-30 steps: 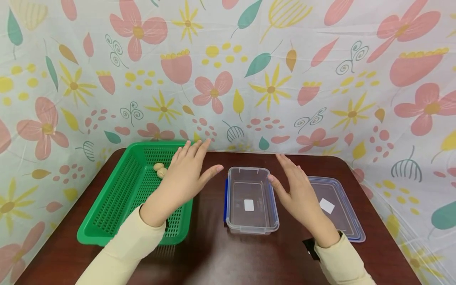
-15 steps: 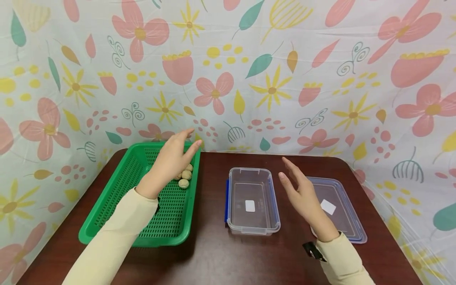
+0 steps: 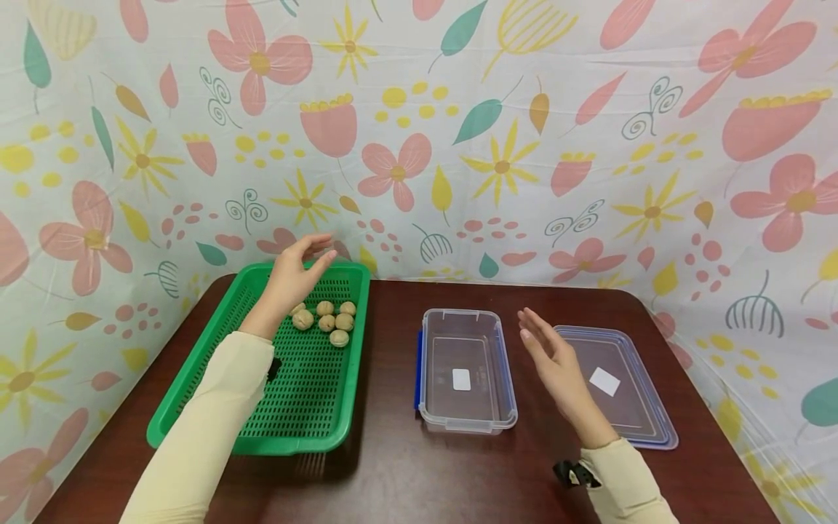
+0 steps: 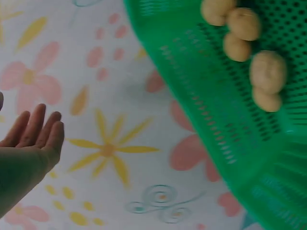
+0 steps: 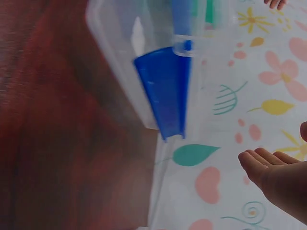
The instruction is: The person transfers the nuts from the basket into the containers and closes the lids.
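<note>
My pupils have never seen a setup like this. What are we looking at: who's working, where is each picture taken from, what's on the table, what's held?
No robot here, just a person's left hand and right hand. The wide pictures come from the head; the two small ones come from the wrists, left and right. On the table are a green basket with what look like walnuts, an open clear box and a lid. Both hands are raised, and neither seems to hold anything.
</note>
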A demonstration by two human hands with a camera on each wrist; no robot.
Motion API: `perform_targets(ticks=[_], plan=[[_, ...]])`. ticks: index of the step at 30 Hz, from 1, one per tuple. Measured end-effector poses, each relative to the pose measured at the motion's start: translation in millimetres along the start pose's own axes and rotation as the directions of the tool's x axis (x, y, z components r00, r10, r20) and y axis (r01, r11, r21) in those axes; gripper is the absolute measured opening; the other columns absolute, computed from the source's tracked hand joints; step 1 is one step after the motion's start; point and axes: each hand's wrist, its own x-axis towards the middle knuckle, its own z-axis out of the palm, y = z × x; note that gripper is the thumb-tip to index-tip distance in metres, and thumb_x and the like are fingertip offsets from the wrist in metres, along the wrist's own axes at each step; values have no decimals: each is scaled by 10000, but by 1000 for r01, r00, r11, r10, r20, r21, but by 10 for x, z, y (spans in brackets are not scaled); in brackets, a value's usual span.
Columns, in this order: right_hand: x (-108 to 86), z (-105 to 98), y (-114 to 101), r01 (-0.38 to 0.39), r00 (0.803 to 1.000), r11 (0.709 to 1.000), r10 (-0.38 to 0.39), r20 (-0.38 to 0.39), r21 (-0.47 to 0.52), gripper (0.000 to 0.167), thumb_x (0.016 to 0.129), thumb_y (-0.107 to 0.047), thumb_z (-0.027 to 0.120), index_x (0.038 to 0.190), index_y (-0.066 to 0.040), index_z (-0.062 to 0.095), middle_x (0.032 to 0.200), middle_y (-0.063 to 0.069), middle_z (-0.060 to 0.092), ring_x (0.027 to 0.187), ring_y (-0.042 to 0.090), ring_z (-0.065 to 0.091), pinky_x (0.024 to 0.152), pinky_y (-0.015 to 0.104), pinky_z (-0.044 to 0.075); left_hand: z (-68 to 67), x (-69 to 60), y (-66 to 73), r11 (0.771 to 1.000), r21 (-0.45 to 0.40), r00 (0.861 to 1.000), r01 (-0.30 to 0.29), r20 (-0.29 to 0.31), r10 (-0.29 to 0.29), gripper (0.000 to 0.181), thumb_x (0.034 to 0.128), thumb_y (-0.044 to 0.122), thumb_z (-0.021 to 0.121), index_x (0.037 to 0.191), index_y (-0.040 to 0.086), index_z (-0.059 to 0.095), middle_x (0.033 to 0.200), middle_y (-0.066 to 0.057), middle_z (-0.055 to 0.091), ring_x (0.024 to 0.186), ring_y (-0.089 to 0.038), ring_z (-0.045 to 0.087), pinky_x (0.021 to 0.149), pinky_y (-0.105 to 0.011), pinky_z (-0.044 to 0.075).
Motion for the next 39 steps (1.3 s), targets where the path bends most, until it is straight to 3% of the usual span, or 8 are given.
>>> perform_targets(ticks=[10,18,26,33,39], plan=[[-50,65,227,-140,990,983,142,-5,116,491,1027,-169,485,1463,17,358,1451,214,418,1279,90,468,972,95,387,-33,52,-494,983,-179,995,49,-74,-63,477,993,212,556,1416,19,446,1376,-199,506,1282,-314,466,1079,-417,374],[-67,164,321,-196,981,973,195,14,125,487,1020,-129,492,1458,35,358,1466,210,399,1358,323,373,964,75,374,-57,68,-796,960,-223,979,171,-67,-190,503,992,184,556,1452,42,408,1411,-200,475,1304,-336,441,1077,-443,375],[-113,191,380,-233,972,967,227,62,104,499,1000,-56,505,1455,66,341,1477,243,363,1352,256,394,948,62,368,1,77,-1081,922,-238,945,304,-46,-324,488,993,183,559,1434,19,431,1412,-188,483,1312,-327,435,1074,-443,379],[-122,208,396,-286,954,955,277,115,73,501,1001,-37,486,1465,57,324,1500,222,340,1382,327,324,911,23,345,47,40,-1303,861,-256,884,439,-51,-465,481,998,154,548,1444,28,421,1437,-188,450,1324,-329,417,1083,-450,367],[-122,235,408,-288,952,955,277,127,72,504,996,-17,481,1467,57,320,1501,233,331,1385,323,320,913,22,341,61,3,-1467,841,-214,851,498,-67,-521,462,998,139,544,1430,15,438,1427,-214,446,1321,-359,404,1080,-481,360]])
